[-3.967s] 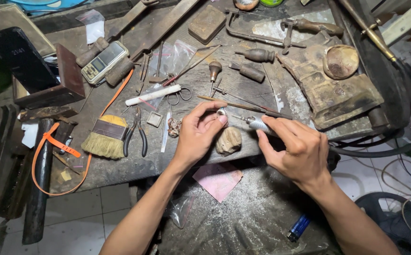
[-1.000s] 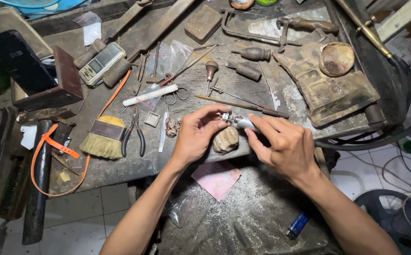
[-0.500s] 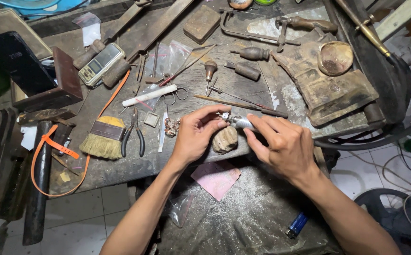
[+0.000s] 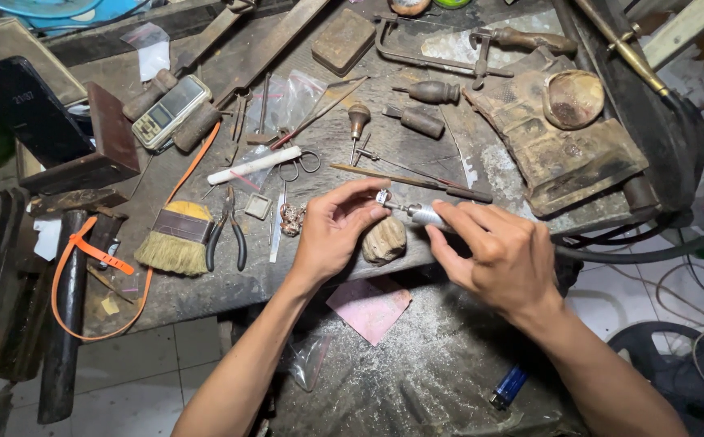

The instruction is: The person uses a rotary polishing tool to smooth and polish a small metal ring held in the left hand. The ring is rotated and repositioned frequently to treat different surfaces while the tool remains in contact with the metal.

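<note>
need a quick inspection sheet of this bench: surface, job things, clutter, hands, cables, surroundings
surface: worn wooden bench, dusty and scratched; a lower sheet below it is strewn with filings.
job's things: small silvery piece pinched at the left fingertips; metal rotary handpiece with its tip at that piece; rounded wooden peg under both.
clutter: brush, pliers, small scissors, pocket scale, wooden-handled tools, plastic bags, pink paper, blue lighter.
hands: left hand holds the piece; right hand grips the handpiece.
cables: orange cord loops off the left edge; black hose at right.
surroundings: tiled floor.
</note>
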